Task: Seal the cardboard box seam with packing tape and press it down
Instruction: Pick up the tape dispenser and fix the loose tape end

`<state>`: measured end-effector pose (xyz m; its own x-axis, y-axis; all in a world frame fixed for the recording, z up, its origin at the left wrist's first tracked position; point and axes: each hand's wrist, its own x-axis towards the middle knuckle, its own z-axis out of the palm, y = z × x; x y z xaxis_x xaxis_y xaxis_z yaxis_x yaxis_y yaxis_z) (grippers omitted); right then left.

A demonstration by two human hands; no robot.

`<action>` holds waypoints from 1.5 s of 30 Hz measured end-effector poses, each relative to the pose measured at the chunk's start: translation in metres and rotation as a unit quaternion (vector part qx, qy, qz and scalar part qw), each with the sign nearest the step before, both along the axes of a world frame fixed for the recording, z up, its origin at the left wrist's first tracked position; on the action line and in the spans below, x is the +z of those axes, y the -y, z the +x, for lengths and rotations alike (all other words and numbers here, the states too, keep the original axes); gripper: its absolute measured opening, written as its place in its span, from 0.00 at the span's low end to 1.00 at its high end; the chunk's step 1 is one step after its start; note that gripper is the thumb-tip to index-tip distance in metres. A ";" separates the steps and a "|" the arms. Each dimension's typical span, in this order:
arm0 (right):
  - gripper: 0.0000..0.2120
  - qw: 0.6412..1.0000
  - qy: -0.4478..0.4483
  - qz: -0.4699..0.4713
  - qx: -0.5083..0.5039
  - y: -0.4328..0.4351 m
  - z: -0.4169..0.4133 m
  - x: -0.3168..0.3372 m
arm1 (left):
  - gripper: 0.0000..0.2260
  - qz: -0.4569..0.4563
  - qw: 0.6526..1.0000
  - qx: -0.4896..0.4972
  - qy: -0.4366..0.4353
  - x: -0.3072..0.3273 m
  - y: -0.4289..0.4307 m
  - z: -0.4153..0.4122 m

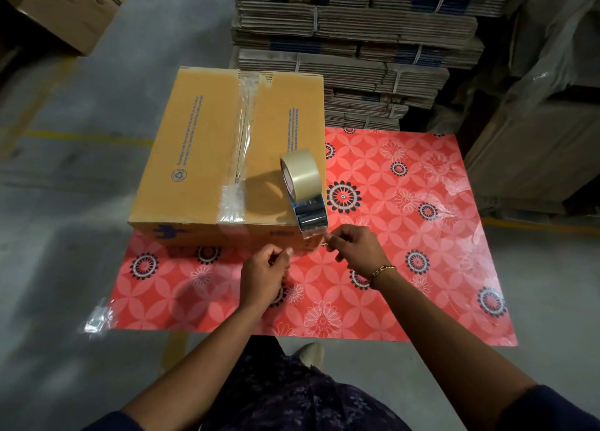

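Head view: the cardboard box (pixel 227 151) lies ahead-left, its taped seam (pixel 243 132) running away from the person. Left hand (pixel 264 273) and right hand (pixel 352 247) — both pinched on loose tape (pixel 308 237) below the dispenser (pixel 303 187) — right nearer.

Hands at the tape's loose end
Both hands, left hand (pixel 264 270) and right hand (pixel 355 249), pinch clear tape (pixel 308 236) hanging from the dispenser (pixel 310 211) resting on the taped cardboard box (pixel 194 145)

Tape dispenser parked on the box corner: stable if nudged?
Probably tippy: the tape dispenser sits at the cardboard box near-right corner, roll high, nose overhanging. Both hands, left hand and right hand, seem to tug its loose tape end, which may drag it off.
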<state>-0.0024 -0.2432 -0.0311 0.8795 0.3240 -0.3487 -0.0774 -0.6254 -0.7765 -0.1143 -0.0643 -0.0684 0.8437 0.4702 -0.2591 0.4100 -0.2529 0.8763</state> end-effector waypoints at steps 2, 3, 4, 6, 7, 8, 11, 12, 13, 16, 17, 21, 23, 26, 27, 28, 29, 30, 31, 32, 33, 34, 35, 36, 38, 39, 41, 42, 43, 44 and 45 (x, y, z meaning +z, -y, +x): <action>0.07 0.999 0.032 -0.019 -0.026 0.006 0.004 -0.001 | 0.11 -0.006 1.000 0.014 0.014 0.007 -0.003 0.000; 0.04 0.997 0.054 -0.007 -0.048 0.008 0.006 0.000 | 0.10 -0.027 0.999 0.023 0.032 0.015 -0.004 0.002; 0.04 0.995 0.070 0.019 -0.070 0.008 0.007 0.004 | 0.10 -0.048 0.997 0.032 0.054 0.025 -0.005 0.007; 0.10 0.989 0.065 0.091 -0.098 -0.002 0.013 0.015 | 0.12 -0.090 0.991 0.033 0.094 0.043 -0.005 0.025; 0.14 0.986 0.049 0.123 -0.098 -0.010 0.017 0.020 | 0.13 -0.123 0.986 0.027 0.110 0.051 -0.005 0.035; 0.19 0.985 0.032 0.145 -0.088 -0.018 0.021 0.026 | 0.13 -0.160 0.980 0.018 0.114 0.058 -0.004 0.045; 0.29 0.991 0.034 0.125 -0.022 -0.038 0.028 0.035 | 0.11 -0.229 0.966 -0.040 0.108 0.074 -0.004 0.070; 0.29 0.994 0.061 0.094 0.001 -0.042 0.026 0.036 | 0.13 -0.260 0.958 -0.052 0.108 0.071 -0.005 0.076; 0.29 0.993 0.092 0.073 0.017 -0.046 0.023 0.036 | 0.14 -0.284 0.952 -0.052 0.105 0.071 -0.003 0.079; 0.30 0.986 0.161 0.041 -0.018 -0.054 0.017 0.031 | 0.20 -0.293 0.951 -0.022 0.094 0.065 0.004 0.092; 0.31 0.985 0.163 0.031 -0.052 -0.052 0.018 0.026 | 0.20 -0.281 0.956 -0.020 0.076 0.065 0.009 0.097; 0.28 0.971 0.086 0.060 -0.213 -0.019 0.017 0.014 | 0.27 -0.153 0.974 -0.165 0.023 0.062 0.043 0.118; 0.27 0.953 0.043 0.115 -0.276 0.006 0.019 0.008 | 0.24 -0.136 0.961 -0.241 -0.009 0.067 0.061 0.132; 0.26 0.920 -0.014 0.192 -0.341 0.044 0.036 -0.001 | 0.24 -0.048 0.939 -0.341 0.012 0.072 0.080 0.156; 0.24 0.915 -0.021 0.204 -0.349 0.056 0.043 -0.001 | 0.26 0.012 0.934 -0.357 0.027 0.071 0.082 0.165; 0.19 0.913 -0.025 0.202 -0.353 0.070 0.049 -0.003 | 0.27 0.086 0.929 -0.358 0.043 0.066 0.083 0.173; 0.13 0.913 -0.024 0.204 -0.352 0.083 0.055 -0.004 | 0.28 0.163 0.920 -0.354 0.050 0.061 0.081 0.181; 0.12 0.911 -0.039 0.201 -0.358 0.096 0.061 -0.007 | 0.29 0.229 0.908 -0.348 0.049 0.057 0.078 0.186; 0.13 0.904 -0.058 0.206 -0.371 0.109 0.067 -0.012 | 0.29 0.286 0.893 -0.345 0.042 0.051 0.073 0.189; 0.12 0.893 -0.083 0.214 -0.388 0.121 0.073 -0.019 | 0.29 0.341 0.874 -0.345 0.036 0.045 0.066 0.192; 0.13 0.884 -0.108 0.215 -0.401 0.132 0.079 -0.026 | 0.27 0.393 0.850 -0.349 0.029 0.040 0.060 0.195; 0.23 0.877 -0.130 0.217 -0.408 0.142 0.086 -0.038 | 0.26 0.440 0.823 -0.358 0.020 0.036 0.056 0.196; 0.33 0.874 -0.145 0.215 -0.410 0.152 0.094 -0.053 | 0.26 0.477 0.798 -0.369 0.008 0.034 0.054 0.197; 0.37 0.870 -0.156 0.218 -0.413 0.159 0.100 -0.061 | 0.26 0.498 0.780 -0.378 -0.001 0.033 0.054 0.197; 0.32 0.864 -0.181 0.218 -0.416 0.162 0.109 -0.061 | 0.25 0.509 0.774 -0.377 0.000 0.031 0.057 0.197; 0.24 0.863 -0.192 0.223 -0.410 0.161 0.113 -0.056 | 0.25 0.510 0.777 -0.370 -0.003 0.031 0.058 0.197; 0.10 0.862 -0.211 0.238 -0.395 0.161 0.121 -0.055 | 0.25 0.519 0.774 -0.363 -0.007 0.029 0.059 0.196; 0.08 0.860 -0.217 0.242 -0.393 0.161 0.124 -0.055 | 0.25 0.522 0.773 -0.361 -0.007 0.028 0.059 0.196; 0.09 0.859 -0.221 0.245 -0.392 0.162 0.126 -0.057 | 0.25 0.521 0.774 -0.359 -0.009 0.027 0.060 0.195; 0.09 0.854 -0.225 0.253 -0.395 0.161 0.129 -0.057 | 0.25 0.521 0.775 -0.357 -0.012 0.028 0.061 0.195; 0.11 0.852 -0.225 0.255 -0.397 0.162 0.131 -0.059 | 0.25 0.521 0.775 -0.357 -0.016 0.028 0.062 0.195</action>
<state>0.1285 -0.4055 -0.0901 0.7066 -0.1006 -0.7004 -0.6807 0.1738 -0.7117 0.0810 -0.1261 -0.0403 0.9862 -0.1462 -0.0781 -0.1437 -0.9890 0.0361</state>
